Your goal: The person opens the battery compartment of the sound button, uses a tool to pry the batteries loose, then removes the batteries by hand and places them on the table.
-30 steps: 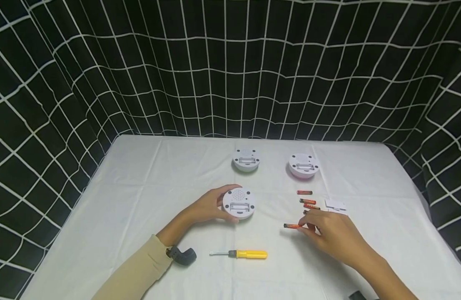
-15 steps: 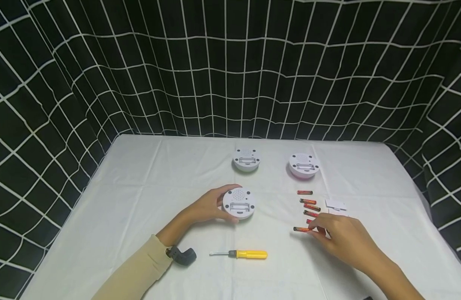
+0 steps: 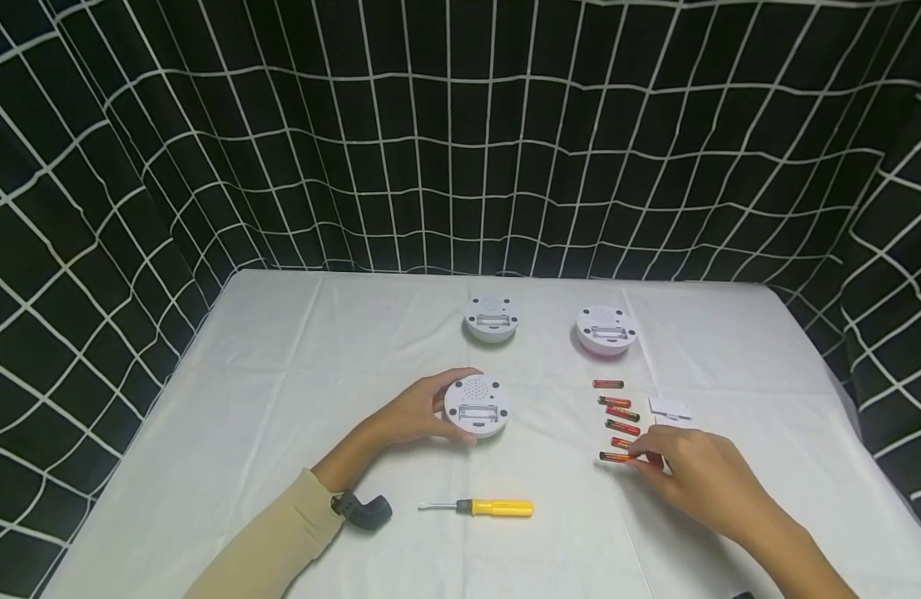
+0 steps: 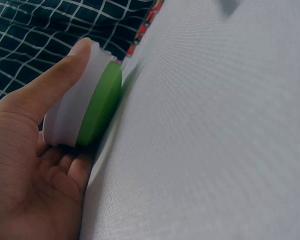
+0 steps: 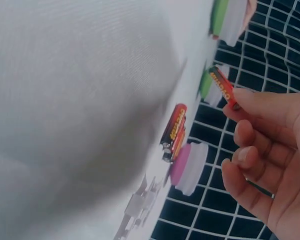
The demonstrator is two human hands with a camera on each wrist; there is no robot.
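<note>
On the left side of the table's middle, my left hand (image 3: 415, 412) grips a round white device (image 3: 478, 393) that lies upside down. An uncovered battery compartment shows on its upward face. The left wrist view shows its green lower part (image 4: 101, 105), with the thumb on one side and fingers on the other. Farther right, my right hand (image 3: 703, 478) pinches a red and black battery (image 3: 615, 457) by one end, between thumb and index finger. In the right wrist view this battery (image 5: 223, 87) is held above the cloth. Several more batteries (image 3: 619, 413) lie in a column just beyond it.
Two similar devices stand upside down at the back, one green-edged (image 3: 492, 320) and one pink-edged (image 3: 606, 331). White battery covers (image 3: 670, 408) lie right of the batteries. A yellow-handled screwdriver (image 3: 497, 507) lies in front. Gridded dark cloth (image 3: 460, 150) hangs behind the table.
With the battery pinched in it, my right hand has moved to the right, nearer the front end of the battery column. My left hand and its device have stayed put.
</note>
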